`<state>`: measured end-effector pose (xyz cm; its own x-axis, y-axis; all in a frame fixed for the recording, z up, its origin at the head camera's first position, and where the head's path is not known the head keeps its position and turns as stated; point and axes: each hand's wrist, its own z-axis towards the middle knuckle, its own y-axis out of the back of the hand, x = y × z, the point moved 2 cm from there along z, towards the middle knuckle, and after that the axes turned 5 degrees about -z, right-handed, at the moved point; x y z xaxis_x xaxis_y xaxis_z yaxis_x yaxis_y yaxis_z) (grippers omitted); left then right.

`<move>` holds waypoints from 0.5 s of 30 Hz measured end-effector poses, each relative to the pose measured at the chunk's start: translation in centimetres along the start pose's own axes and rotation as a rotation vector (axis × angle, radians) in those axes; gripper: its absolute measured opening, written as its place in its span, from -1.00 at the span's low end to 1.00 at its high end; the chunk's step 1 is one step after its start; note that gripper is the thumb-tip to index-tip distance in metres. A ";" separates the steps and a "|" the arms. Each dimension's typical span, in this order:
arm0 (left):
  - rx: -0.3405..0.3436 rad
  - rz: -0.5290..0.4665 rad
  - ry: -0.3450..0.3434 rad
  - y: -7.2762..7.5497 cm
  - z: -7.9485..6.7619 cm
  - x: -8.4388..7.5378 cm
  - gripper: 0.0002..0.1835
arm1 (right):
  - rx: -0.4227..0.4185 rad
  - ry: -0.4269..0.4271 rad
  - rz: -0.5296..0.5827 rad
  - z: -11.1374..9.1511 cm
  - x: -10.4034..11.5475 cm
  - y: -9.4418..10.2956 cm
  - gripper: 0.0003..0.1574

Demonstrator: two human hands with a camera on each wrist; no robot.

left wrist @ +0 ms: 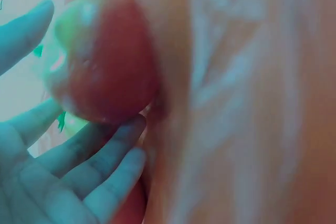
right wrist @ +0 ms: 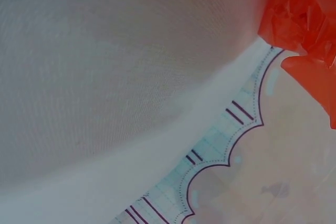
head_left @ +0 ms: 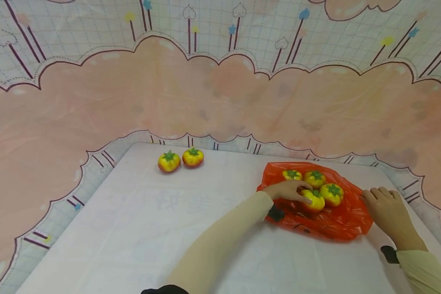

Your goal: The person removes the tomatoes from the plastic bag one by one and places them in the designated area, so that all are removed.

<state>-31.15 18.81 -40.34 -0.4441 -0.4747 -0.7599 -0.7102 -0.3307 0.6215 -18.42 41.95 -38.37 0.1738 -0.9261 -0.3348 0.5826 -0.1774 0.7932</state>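
Note:
A red plastic bag [head_left: 353, 220] lies spread on the table at the right in the head view, several yellow-and-red persimmons with green leafy tops on it. My left hand [head_left: 288, 191] reaches over the bag, thumb and fingers around the nearest persimmon [head_left: 313, 201]. In the left wrist view, fingers [left wrist: 113, 182] curve beneath that persimmon [left wrist: 115, 61] and the thumb is at its other side. My right hand [head_left: 389, 214] pinches the bag's right edge; its fingertips are partly hidden. Only crumpled bag [right wrist: 307, 17] shows in the right wrist view, not the hand.
Two more persimmons, one at left [head_left: 169, 162] and one beside it [head_left: 193, 157], sit near the back edge of the white table [head_left: 132, 228]. Behind and around it hangs a pink cloth [head_left: 206, 102] with a cloud and candle print.

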 end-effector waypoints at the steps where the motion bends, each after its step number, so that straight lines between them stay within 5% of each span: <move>1: -0.014 0.006 -0.004 -0.1 0.0 0.0 -0.40 | -0.013 0.006 0.004 0.0 0.0 -0.1 -0.86; 5: -0.055 0.018 -0.018 -0.6 0.0 0.0 -0.37 | -0.051 0.025 0.012 -0.2 0.0 -0.2 -0.26; 7: -0.065 0.009 -0.013 -0.7 0.0 0.0 -0.36 | -0.048 0.024 0.011 -0.2 0.0 -0.2 -0.35; 11: -0.076 -0.029 0.004 -1.0 0.0 0.1 -0.36 | -0.014 0.010 0.005 -0.1 0.0 -0.1 -0.94; 15: -0.091 -0.070 0.007 -1.3 0.1 0.3 -0.36 | 0.021 -0.009 0.004 0.0 0.0 0.0 -0.61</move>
<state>-30.45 19.20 -41.42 -0.3912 -0.4532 -0.8010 -0.6868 -0.4356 0.5819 -18.43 41.97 -38.33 0.1693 -0.9297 -0.3270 0.5647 -0.1804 0.8054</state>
